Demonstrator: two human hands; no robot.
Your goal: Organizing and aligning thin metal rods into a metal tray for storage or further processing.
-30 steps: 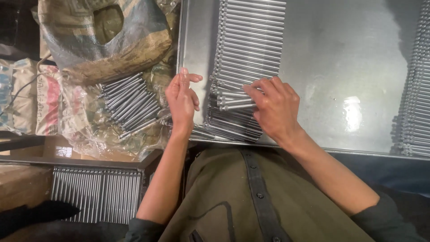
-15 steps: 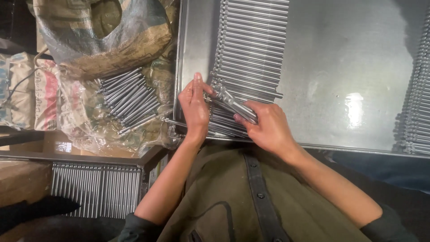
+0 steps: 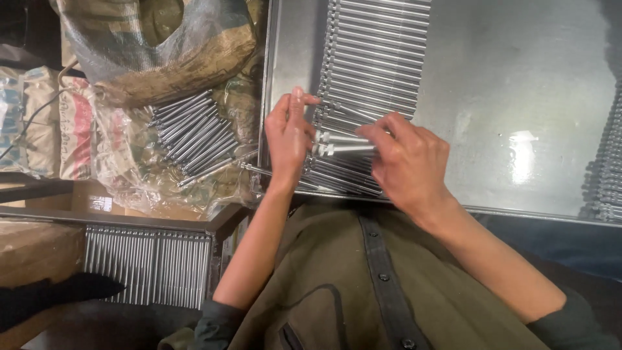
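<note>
We see the fingertips of the right hand pinched together around a small bundle of long, thin, silver-grey metal rods, gripping them near their right ends. The rods lie roughly level and stick out leftward from those fingers, their capped ends reaching the left hand. The left hand stands upright with its fingers straight and held close together, the inner side of the fingers touching the rod ends; we cannot tell whether it grips them or only rests against them.

Just beneath both hands lies a long row of matching metal rods, laid side by side across a shiny sheet-metal tray. The held bundle sits just above the near end of this row. Another row of rods lines the tray's far right edge.

To the left of the tray, a loose pile of the same rods rests on crumpled clear plastic sheeting, below a bulging woven sack. At lower left, more rods fill a lower tray. The person wears an olive-green buttoned shirt.
</note>
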